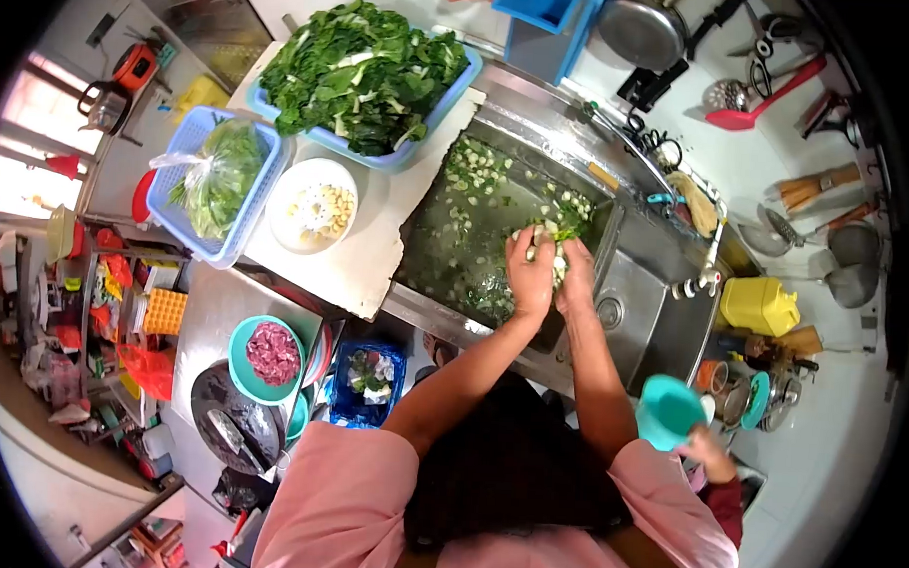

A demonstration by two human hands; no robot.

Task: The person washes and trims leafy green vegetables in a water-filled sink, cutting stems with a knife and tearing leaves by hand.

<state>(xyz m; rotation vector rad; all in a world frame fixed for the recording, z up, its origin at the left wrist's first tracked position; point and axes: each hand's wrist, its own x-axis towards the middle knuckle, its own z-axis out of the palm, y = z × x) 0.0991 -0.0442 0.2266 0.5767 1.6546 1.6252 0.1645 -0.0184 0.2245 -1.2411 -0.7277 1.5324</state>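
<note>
Both my hands are together over the right side of a water-filled sink basin [457, 224]. My left hand [531, 275] and my right hand [576, 273] are closed round a clump of chopped greens [548, 237], with white stem pieces and green leaf showing between them. More cut white and green pieces [479, 165] float in the water, mostly along the upper and left parts of the basin. The fingers are partly hidden by the clump.
Left of the sink are a blue tray of leafy greens [472, 68], a white bowl [280, 213] and a blue basket [238, 238]. A faucet [697, 284] stands right. At lower right another person's hand [707, 453] holds a teal container [668, 412].
</note>
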